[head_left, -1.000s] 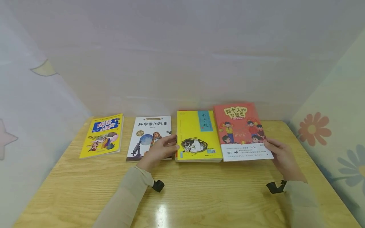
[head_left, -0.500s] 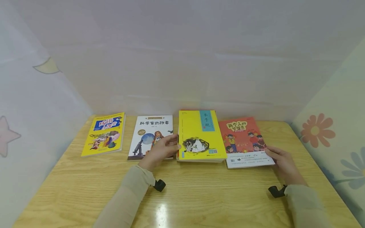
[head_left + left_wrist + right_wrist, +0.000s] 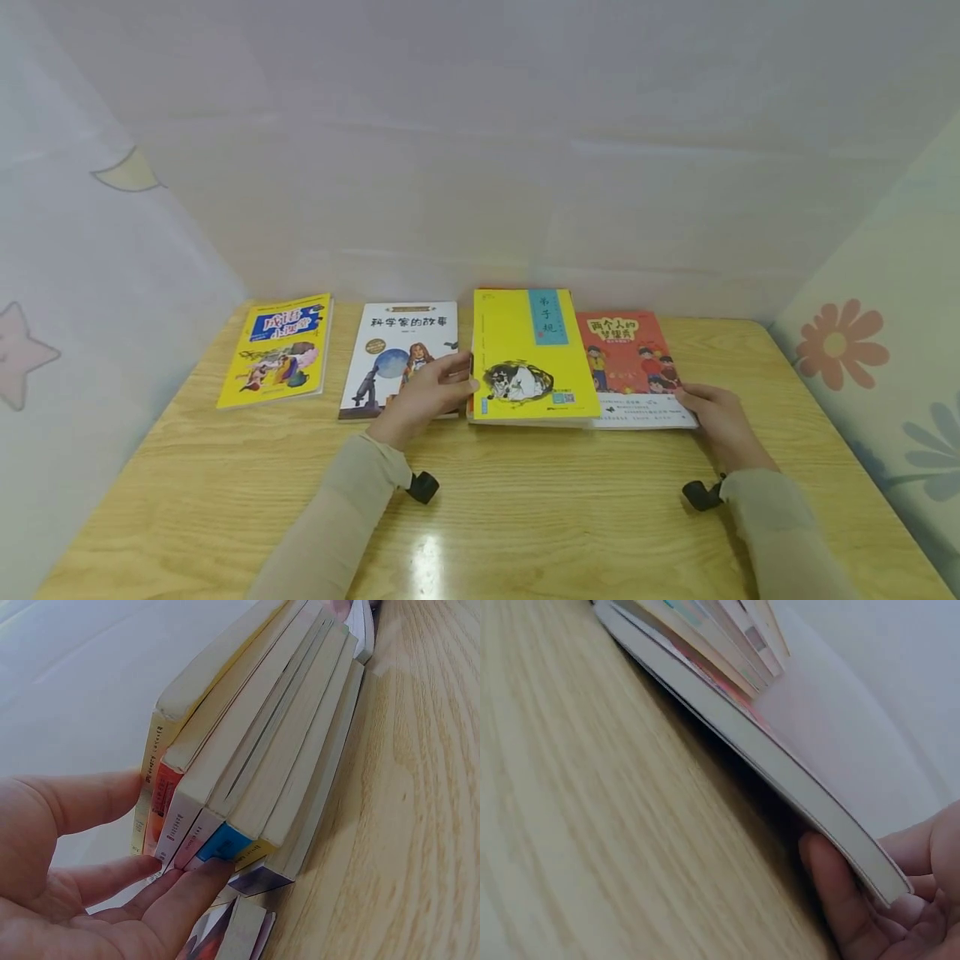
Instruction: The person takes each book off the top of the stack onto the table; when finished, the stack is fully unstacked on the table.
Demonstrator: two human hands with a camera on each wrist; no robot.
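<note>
Four spots along the far edge of a pale wooden table point(image 3: 525, 517) hold paperback books: a yellow paperback with a blue title panel point(image 3: 279, 350) lies at the far left, a white paperback showing a telescope and a figure point(image 3: 396, 354) lies beside it, a stack of paperbacks topped by a yellow cover with a teal title strip point(image 3: 528, 354) comes next, and a red-orange paperback with cartoon children and a white band along its near edge point(image 3: 633, 367) sits at the right, its left edge tucked against the stack. The person's left hand point(image 3: 423, 396) rests over the white book's right part, fingers straight and spread, fingertips point(image 3: 206, 874) touching the spines of the stack, nothing clasped; the left wrist view shows the stack's spines point(image 3: 217, 825) fanned above the tabletop. The right hand point(image 3: 712, 417) grips the red-orange paperback at its near right corner, and the right wrist view shows a finger point(image 3: 840, 892) curled under the book's edge point(image 3: 802, 791), that corner lifted slightly off the table while the rest slopes down toward the stack. Both forearms wear beige sleeves point(image 3: 352, 492), each with a small black camera at the wrist point(image 3: 422, 486). Pale curtains printed with stars and flowers point(image 3: 862, 350) enclose the table.
</note>
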